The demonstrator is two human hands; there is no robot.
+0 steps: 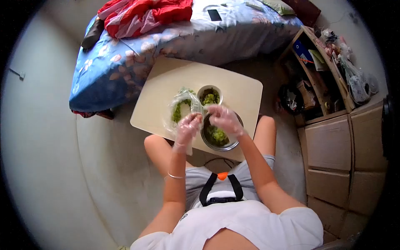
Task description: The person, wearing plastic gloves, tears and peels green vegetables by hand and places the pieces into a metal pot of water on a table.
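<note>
Both hands wear thin clear plastic gloves. My left hand (188,128) is closed in a pinch at the near right edge of a clear plastic bag (168,121); what sits in its fingertips is too small to name. Chopped green vegetable (176,114) shows in the bag. My right hand (226,119) is over a metal bowl (206,140), its fingers bent and drawn together toward my left hand; whatever they pinch is unclear. Green pieces (217,136) lie in the metal bowl. Behind it stands a white bowl (201,90) with darker green pieces (210,97).
The low cream table (241,87) stands between my knees. Beyond it is a bed (137,58) with a red cloth (146,16) and a dark phone (214,15). A cluttered wooden shelf (329,68) and cardboard boxes (329,146) are to the right.
</note>
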